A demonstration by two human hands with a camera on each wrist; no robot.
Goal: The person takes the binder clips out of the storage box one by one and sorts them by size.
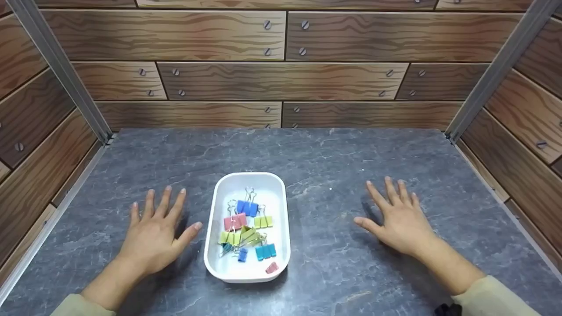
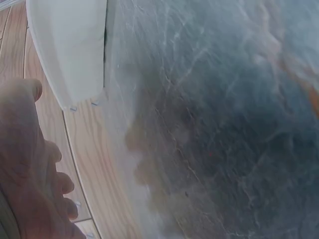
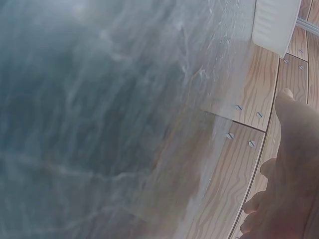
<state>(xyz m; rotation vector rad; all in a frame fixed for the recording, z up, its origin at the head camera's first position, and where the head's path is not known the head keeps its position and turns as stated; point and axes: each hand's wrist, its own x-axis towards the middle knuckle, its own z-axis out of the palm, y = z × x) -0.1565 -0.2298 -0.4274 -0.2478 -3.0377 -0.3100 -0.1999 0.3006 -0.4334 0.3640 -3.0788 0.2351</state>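
A white tray [image 1: 210, 245] stands on the dark marbled table, left of the middle in the head view. Inside lie binder clips of several colours: a large blue one [image 1: 247, 208], a pink one [image 1: 235, 221], yellow ones, a teal one [image 1: 265, 252], a small blue one and a small pink one [image 1: 271, 267]. My left hand [image 1: 153, 239] is spread, palm down, just left of the tray and apart from it. Farther off on the right, my right hand [image 1: 401, 224] is spread likewise. Neither hand holds anything. Both wrist views show the hand's edge and the tray's side wall.
The marbled tabletop [image 1: 325, 263] reaches back to a wood-plank-patterned wall [image 1: 281, 79]. Similar panels stand at both sides, with grey metal posts [image 1: 491, 74] in the back corners. A dark object [image 1: 448, 310] sits by the right sleeve.
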